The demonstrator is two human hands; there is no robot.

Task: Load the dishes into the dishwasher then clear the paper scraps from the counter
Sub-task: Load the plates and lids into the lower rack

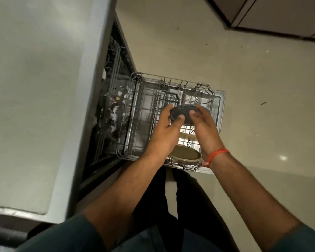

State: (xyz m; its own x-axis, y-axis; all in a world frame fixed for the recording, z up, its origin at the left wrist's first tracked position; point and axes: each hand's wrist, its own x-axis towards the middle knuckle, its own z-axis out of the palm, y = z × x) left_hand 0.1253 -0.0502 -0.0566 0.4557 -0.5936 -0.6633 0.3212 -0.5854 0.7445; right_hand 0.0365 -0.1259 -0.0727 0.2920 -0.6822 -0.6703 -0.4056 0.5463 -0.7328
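So from the head view, both hands hold a dark bowl [183, 113] over the pulled-out rack [173, 84]. Left hand [166, 131] grips its near-left rim, right hand [205, 124] pinches the right edge. A tan dish [186, 154] sits in the rack's near corner, just under the wrists. Most of the rack's left side is free wire. Worktop [35, 106] edge runs along the left, open floor [262, 88] on the right.
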